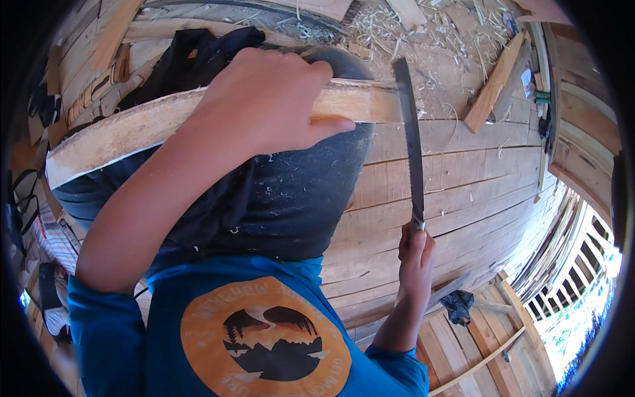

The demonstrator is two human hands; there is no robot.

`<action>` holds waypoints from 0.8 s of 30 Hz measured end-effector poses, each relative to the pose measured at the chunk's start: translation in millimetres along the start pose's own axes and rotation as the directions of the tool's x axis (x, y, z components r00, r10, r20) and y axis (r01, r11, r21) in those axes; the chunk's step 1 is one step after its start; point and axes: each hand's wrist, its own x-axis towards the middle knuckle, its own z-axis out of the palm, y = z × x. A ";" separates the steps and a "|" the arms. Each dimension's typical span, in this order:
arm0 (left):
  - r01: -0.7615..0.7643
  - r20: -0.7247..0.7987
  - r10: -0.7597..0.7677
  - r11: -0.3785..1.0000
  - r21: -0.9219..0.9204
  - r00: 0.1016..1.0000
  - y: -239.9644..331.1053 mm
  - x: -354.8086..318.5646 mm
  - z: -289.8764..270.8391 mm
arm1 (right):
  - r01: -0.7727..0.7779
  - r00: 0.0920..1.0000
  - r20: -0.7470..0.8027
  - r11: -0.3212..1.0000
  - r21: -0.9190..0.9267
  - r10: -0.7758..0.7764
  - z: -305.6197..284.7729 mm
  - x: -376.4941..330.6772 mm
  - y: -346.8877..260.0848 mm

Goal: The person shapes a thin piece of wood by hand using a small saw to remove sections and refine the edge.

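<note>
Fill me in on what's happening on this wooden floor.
A person in a blue shirt is working on a long, pale, curved wooden plank lying across their dark-trousered lap. The left hand grips the plank from above. The right hand holds a long dark saw-toothed blade whose far end meets the plank's end. Wood shavings litter the plank floor.

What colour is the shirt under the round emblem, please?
The shirt is bright blue, and the emblem is orange with dark shapes; the head view shows it.
</note>
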 end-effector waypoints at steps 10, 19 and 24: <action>0.020 0.048 -0.020 1.000 0.003 0.999 -0.9 5.9 -4.8 | 0.013 1.000 -0.015 1.000 0.018 -0.013 22.7 73.1 -54.0; -0.004 0.016 0.005 1.000 -0.007 1.000 -0.8 0.1 -3.2 | 0.072 0.997 -0.006 0.996 -0.061 -0.072 12.0 41.4 -39.8; 0.000 0.011 0.000 1.000 0.003 1.000 -6.1 6.1 -4.5 | 0.076 0.997 0.014 0.997 -0.024 -0.076 24.8 86.4 -57.4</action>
